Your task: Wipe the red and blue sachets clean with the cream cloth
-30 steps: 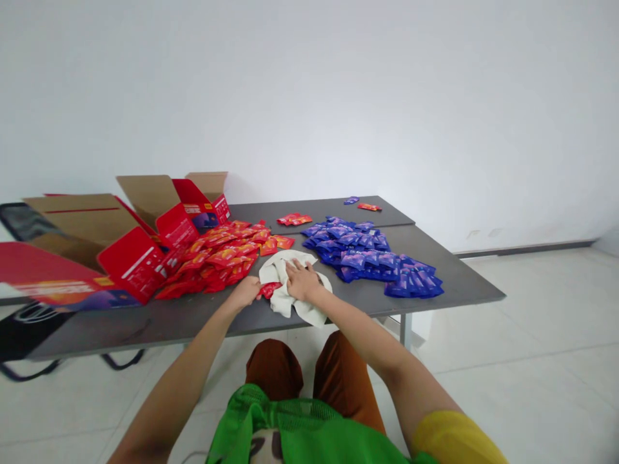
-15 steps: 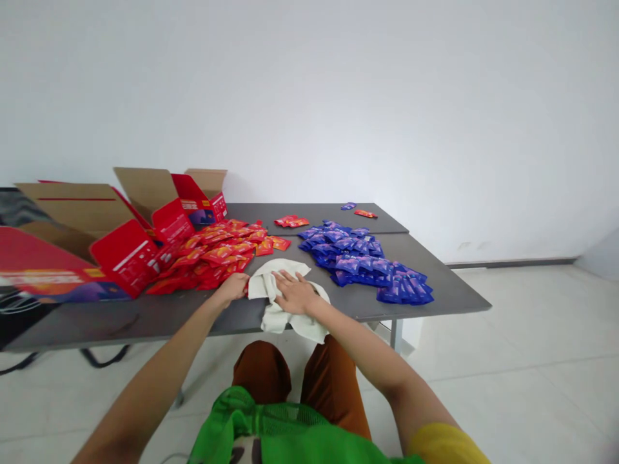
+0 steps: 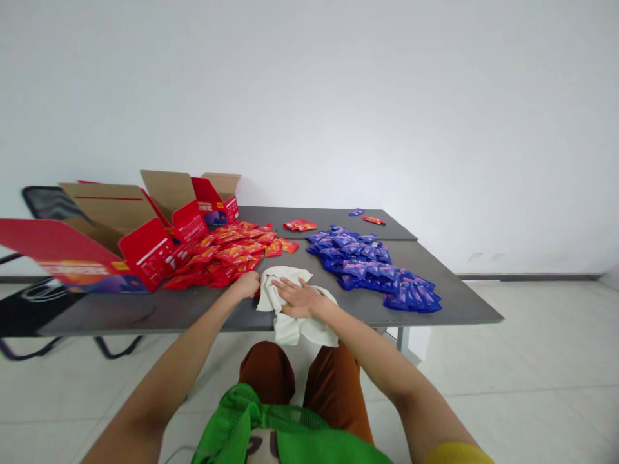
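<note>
Evidently mid-wipe, the right hand [image 3: 300, 300] lay spread flat on the white cloth [image 3: 290, 309] at the desk's [image 3: 145, 312] near edge, while the left hand [image 3: 246, 284], curled shut, touched the red sachets [image 3: 227, 254] beside it.

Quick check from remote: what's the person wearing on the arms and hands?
Both hands are bare: no gloves, rings or watch visible on the left hand or right hand. Forearms are uncovered. A yellow sleeve shows at the right upper arm; the left sleeve is out of view.
</note>
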Tool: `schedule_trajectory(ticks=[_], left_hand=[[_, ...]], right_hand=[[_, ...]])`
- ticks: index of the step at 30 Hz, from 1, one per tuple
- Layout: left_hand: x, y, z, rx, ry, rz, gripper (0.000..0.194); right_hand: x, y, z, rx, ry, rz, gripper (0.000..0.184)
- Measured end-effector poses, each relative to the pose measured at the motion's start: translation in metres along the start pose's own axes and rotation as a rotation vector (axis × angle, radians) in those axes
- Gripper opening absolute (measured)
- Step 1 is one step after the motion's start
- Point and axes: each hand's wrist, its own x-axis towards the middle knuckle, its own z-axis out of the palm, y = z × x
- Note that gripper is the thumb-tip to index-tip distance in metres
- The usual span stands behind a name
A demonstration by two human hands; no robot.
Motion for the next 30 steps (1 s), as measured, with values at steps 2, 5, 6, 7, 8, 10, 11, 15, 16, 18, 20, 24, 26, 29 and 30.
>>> schedule_trajectory(ticks=[2, 5, 6, 7, 8, 10, 11, 15, 16, 18, 20, 24, 26, 29, 30], left_hand=[[0.0, 0.003, 0.003, 0.083, 0.027, -0.032, 0.014], [-0.003, 0.005, 0.004, 0.108, 0.029, -0.062, 0.02], [-0.005, 0.006, 0.004, 0.096, 0.011, -0.061, 0.023], [-0.007, 0.006, 0.003, 0.076, -0.01, -0.056, 0.026], [-0.008, 0.006, 0.001, 0.049, -0.034, -0.047, 0.027], [-0.012, 0.005, -0.003, -0.014, -0.077, -0.031, 0.026], [-0.014, 0.004, -0.005, -0.048, -0.093, -0.026, 0.025], [-0.02, -0.001, -0.009, -0.172, -0.133, -0.003, 0.027], [-0.021, -0.002, -0.009, -0.229, -0.156, 0.012, 0.031], [-0.021, -0.006, -0.007, -0.349, -0.216, 0.032, 0.044], [-0.019, -0.008, -0.004, -0.41, -0.25, -0.001, 0.054], [-0.019, -0.004, -0.005, -0.387, -0.215, -0.196, 0.06], [-0.023, 0.001, -0.01, -0.438, -0.203, -0.214, 0.059], [-0.034, 0.004, -0.019, -0.493, -0.216, -0.13, 0.057], [-0.037, 0.004, -0.022, -0.5, -0.24, -0.107, 0.056]], right_hand=[[-0.021, 0.007, -0.001, 0.009, -0.02, -0.006, 0.057], [-0.036, 0.012, -0.003, 0.041, -0.049, -0.004, 0.053], [-0.035, 0.011, -0.005, 0.051, -0.059, -0.002, 0.054], [-0.03, 0.01, -0.006, 0.059, -0.072, 0.0, 0.055], [-0.024, 0.008, -0.008, 0.064, -0.082, 0.0, 0.057], [-0.007, 0.003, -0.011, 0.063, -0.092, -0.002, 0.059], [0.001, 0.0, -0.012, 0.059, -0.092, -0.001, 0.06], [0.014, -0.009, -0.012, 0.038, -0.066, -0.006, 0.061], [0.012, -0.01, -0.011, 0.032, -0.049, 0.0, 0.059], [0.003, -0.013, -0.007, 0.018, 0.012, 0.038, 0.058], [-0.007, -0.015, -0.003, 0.015, 0.09, 0.095, 0.06], [-0.027, -0.019, 0.001, 0.033, 0.208, 0.184, 0.063], [-0.035, -0.021, 0.001, 0.018, 0.258, 0.225, 0.062], [-0.041, -0.021, -0.001, -0.022, 0.317, 0.308, 0.047], [-0.042, -0.021, -0.001, -0.022, 0.329, 0.357, 0.039]])
